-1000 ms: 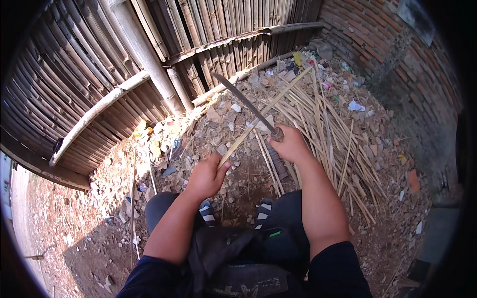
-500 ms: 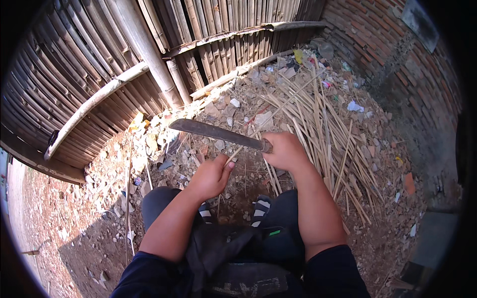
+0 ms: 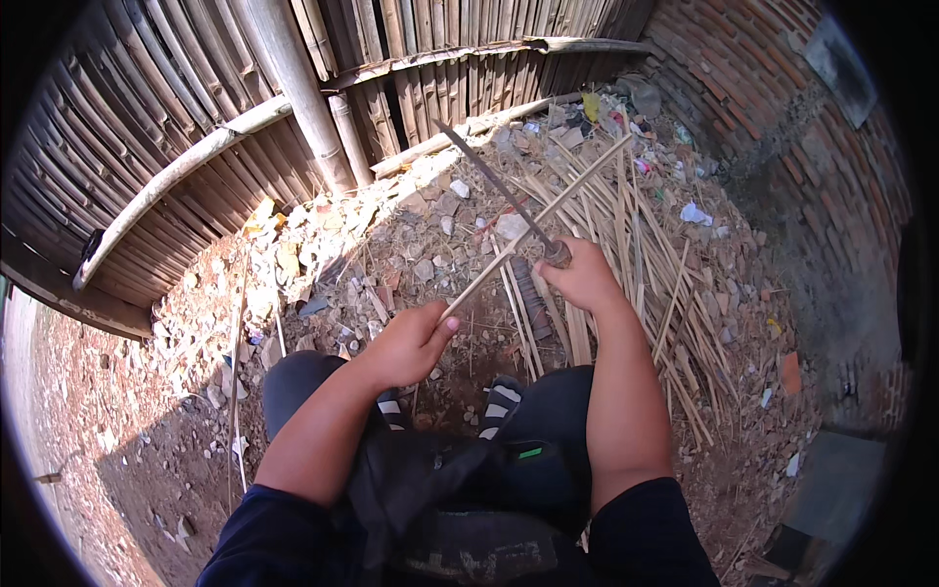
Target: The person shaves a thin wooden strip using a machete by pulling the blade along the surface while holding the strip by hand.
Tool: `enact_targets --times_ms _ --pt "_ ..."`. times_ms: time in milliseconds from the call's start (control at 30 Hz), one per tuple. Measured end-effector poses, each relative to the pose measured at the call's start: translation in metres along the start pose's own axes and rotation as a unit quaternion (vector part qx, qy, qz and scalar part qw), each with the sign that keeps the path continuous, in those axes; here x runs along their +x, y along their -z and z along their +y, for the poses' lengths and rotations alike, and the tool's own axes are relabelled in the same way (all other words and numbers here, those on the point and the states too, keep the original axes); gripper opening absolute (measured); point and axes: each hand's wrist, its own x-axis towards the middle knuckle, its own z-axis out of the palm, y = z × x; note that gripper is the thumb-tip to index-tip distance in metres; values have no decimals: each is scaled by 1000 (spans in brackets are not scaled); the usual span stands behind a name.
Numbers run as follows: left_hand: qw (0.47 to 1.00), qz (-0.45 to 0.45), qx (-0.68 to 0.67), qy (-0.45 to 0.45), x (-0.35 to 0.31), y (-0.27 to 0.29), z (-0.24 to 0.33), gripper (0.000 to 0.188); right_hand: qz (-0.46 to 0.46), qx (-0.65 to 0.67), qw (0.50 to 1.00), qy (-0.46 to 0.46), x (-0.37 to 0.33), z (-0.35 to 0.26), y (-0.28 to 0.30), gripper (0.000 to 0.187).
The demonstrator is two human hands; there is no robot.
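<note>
My left hand [image 3: 413, 344] is closed around the near end of a pale bamboo strip [image 3: 479, 284], which slants away from me to the upper right. A machete [image 3: 486, 172] is gripped by its handle in my right hand [image 3: 585, 277]. Its dark blade is turned nearly edge-on and points up and to the left. In the picture the blade crosses the strip just above the handle; whether they touch I cannot tell. Below the crossing, a dark, ridged, rod-like piece [image 3: 529, 298] lies on the ground near my right hand.
Many loose bamboo strips [image 3: 675, 293] lie heaped on the right. Stones and litter cover the dirt around them. A bamboo wall [image 3: 245, 186] curves across the back left, and a brick wall [image 3: 782, 127] stands at right. My bent knees [image 3: 303, 386] flank my striped socks.
The machete has swung from lying across the strip to pointing away, its blade now edge-on. My right hand has moved slightly right and up. More of the strip shows now.
</note>
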Motion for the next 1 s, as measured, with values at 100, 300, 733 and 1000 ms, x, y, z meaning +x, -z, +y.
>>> enact_targets --times_ms 100,300,733,1000 --pt "1000 -2 -27 14 -2 1 -1 32 82 85 991 -64 -2 -8 5 33" --pt "1000 14 -12 4 -1 4 -6 36 -3 -101 994 41 -10 -32 -8 34" --pt "949 -81 -288 97 1 -3 -5 25 -21 -20 998 51 3 -3 -10 26" --pt "988 -16 -145 54 -1 -1 -16 33 12 -140 987 76 -9 -36 -14 23"
